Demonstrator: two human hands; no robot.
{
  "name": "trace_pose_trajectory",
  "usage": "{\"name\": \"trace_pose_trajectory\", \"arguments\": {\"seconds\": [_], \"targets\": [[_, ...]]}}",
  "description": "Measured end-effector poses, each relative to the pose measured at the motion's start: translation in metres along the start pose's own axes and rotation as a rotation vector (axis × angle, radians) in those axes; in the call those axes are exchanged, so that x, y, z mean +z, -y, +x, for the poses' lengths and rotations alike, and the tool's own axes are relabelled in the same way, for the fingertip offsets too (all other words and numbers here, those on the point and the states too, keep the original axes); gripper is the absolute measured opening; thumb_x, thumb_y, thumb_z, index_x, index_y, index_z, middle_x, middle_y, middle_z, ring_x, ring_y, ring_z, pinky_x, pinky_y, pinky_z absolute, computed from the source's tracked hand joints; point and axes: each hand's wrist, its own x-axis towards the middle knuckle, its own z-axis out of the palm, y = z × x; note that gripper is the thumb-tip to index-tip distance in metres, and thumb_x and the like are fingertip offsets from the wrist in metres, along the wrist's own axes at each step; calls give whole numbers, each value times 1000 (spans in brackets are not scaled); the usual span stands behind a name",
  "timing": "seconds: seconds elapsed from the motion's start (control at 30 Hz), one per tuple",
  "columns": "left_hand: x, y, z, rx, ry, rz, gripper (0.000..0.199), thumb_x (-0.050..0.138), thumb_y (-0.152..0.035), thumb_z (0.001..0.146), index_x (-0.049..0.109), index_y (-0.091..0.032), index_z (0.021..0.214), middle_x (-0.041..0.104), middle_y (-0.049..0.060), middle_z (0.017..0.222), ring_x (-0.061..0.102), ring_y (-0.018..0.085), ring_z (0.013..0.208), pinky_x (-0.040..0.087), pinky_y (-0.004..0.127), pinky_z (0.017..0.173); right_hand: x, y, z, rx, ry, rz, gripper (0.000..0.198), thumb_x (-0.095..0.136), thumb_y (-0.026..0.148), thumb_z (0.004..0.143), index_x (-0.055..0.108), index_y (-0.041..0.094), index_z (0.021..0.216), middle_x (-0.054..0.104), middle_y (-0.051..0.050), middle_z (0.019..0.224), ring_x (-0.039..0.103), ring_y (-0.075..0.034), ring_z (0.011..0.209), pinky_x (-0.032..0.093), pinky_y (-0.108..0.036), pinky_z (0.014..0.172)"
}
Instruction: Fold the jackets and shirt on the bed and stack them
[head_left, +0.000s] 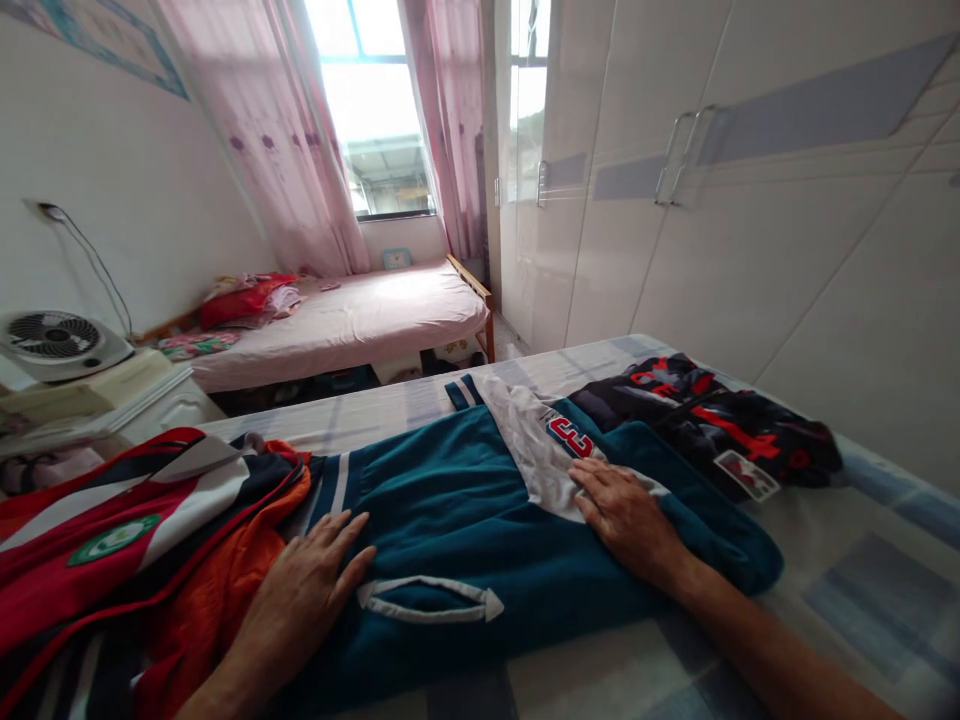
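Note:
A teal and white jacket lies spread on the bed in front of me, with a white-edged pocket opening near its front side and a red number on its white part. My left hand rests flat on its left end by the striped hem, fingers stretched out. On the white part, just below the number, lies my right hand, also flat with its fingers extended. Red, white and orange garments lie to the left, close to my left hand. Beyond my right hand is a dark garment with red print.
The checked bedsheet shows around the clothes. White wardrobes stand along the right side. A second bed with a pink sheet is by the window. On the left, a fan sits on a cabinet.

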Motion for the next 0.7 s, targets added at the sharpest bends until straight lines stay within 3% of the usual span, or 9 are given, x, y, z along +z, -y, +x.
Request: {"name": "trace_pose_trajectory", "arguments": {"seconds": [0.1, 0.2, 0.33, 0.43, 0.57, 0.7], "targets": [[-20, -32, 38, -17, -39, -109, 52, 37, -51, 87, 57, -20, 125, 55, 10, 133, 52, 28, 120, 39, 43, 102, -1, 3, 1, 18, -5, 30, 34, 43, 25, 89, 61, 18, 117, 60, -10, 125, 52, -24, 119, 39, -45, 101], [-27, -66, 97, 51, 16, -312, 49, 37, -48, 89, 57, -19, 122, 58, 10, 128, 56, 26, 114, 40, 38, 100, -1, 4, 2, 33, -2, 41, 33, 44, 24, 88, 61, 18, 116, 60, -10, 125, 52, -24, 119, 39, -45, 101], [-11, -103, 184, 16, 35, -384, 41, 40, -41, 91, 60, -17, 117, 61, 11, 122, 56, 26, 113, 41, 38, 98, -3, 5, 2, 58, 32, 40, 34, 44, 22, 88, 61, 17, 117, 59, -10, 126, 52, -24, 120, 38, -44, 103], [7, -123, 233, -72, 57, -428, 36, 48, -40, 90, 57, -17, 117, 59, 10, 120, 57, 23, 107, 46, 44, 92, -5, 6, 2, 78, 53, 48, 35, 44, 22, 87, 60, 17, 118, 58, -10, 128, 51, -24, 120, 37, -43, 104], [22, -144, 265, -232, 52, -469, 39, 55, -37, 87, 52, -17, 121, 55, 10, 123, 56, 24, 106, 48, 47, 89, -6, 6, 2, 102, 54, 80, 36, 44, 21, 86, 61, 19, 118, 58, -8, 128, 50, -23, 121, 36, -42, 105], [28, -159, 274, -265, 24, -578, 37, 56, -34, 87, 53, -17, 120, 55, 9, 121, 57, 23, 104, 49, 45, 86, -5, 5, 2, 108, 38, 104, 35, 46, 21, 85, 61, 20, 117, 59, -7, 127, 50, -23, 120, 36, -41, 104]]}}
